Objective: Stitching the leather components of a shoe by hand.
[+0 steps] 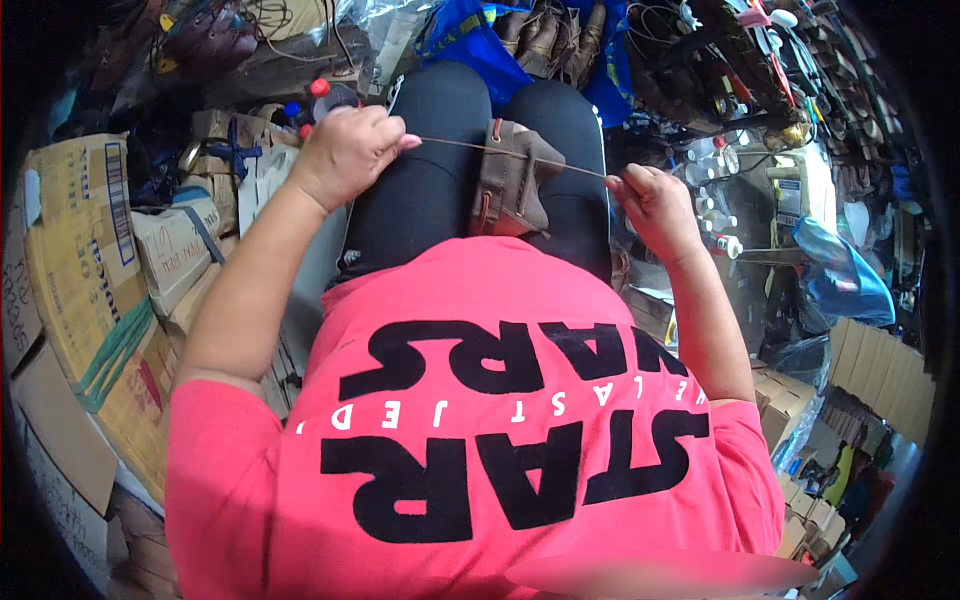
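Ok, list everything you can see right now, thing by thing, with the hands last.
brown leather shoe: one, brown, wedged between the knees on the lap
thin tan thread: one, tan, stretched taut from hand to hand across the shoe
flattened cardboard boxes: several, tan, stacked at the left
blue plastic bag: one, blue, beyond the knees
small white bottles: several, white, some red-capped, at the right
brown footwear: a few pieces, brown, top centre
left hand: fist closed on the thread's left end
right hand: pinching the thread's right end
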Motion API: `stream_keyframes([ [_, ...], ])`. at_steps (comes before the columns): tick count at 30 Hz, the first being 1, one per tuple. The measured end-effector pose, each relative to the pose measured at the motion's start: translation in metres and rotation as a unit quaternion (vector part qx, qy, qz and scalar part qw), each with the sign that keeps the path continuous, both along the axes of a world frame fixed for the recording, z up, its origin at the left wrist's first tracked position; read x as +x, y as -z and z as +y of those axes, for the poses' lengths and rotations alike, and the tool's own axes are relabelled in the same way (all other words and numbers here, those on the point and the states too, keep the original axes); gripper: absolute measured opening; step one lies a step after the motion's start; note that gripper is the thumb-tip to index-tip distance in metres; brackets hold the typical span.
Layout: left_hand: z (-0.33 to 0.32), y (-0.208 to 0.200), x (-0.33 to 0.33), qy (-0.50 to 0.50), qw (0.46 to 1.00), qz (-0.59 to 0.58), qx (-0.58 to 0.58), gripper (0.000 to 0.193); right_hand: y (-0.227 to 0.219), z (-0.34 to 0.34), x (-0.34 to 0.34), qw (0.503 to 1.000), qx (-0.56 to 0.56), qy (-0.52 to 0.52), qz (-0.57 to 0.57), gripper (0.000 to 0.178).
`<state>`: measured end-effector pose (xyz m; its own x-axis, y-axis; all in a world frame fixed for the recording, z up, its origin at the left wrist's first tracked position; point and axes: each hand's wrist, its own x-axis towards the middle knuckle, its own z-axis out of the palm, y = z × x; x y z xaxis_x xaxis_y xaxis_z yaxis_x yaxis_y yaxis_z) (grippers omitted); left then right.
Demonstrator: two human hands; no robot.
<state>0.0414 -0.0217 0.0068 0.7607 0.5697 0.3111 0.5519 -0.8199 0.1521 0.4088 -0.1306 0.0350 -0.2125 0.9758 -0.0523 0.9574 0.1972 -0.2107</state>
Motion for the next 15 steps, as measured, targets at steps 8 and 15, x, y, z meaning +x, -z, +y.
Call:
stream_keyframes([
  [8, 0.033, -0.026, 0.077, 0.094, 0.956, 0.037, -0.275, 0.040, -0.016, 0.089, -0.032, 0.920, -0.319, -0.054, 0.222, 0.050],
  [15, 0.045, -0.032, 0.104, 0.152, 0.898, 0.136, -0.391, 0.039, -0.016, 0.093, -0.047, 0.933, -0.302, -0.177, 0.081, 0.039],
])
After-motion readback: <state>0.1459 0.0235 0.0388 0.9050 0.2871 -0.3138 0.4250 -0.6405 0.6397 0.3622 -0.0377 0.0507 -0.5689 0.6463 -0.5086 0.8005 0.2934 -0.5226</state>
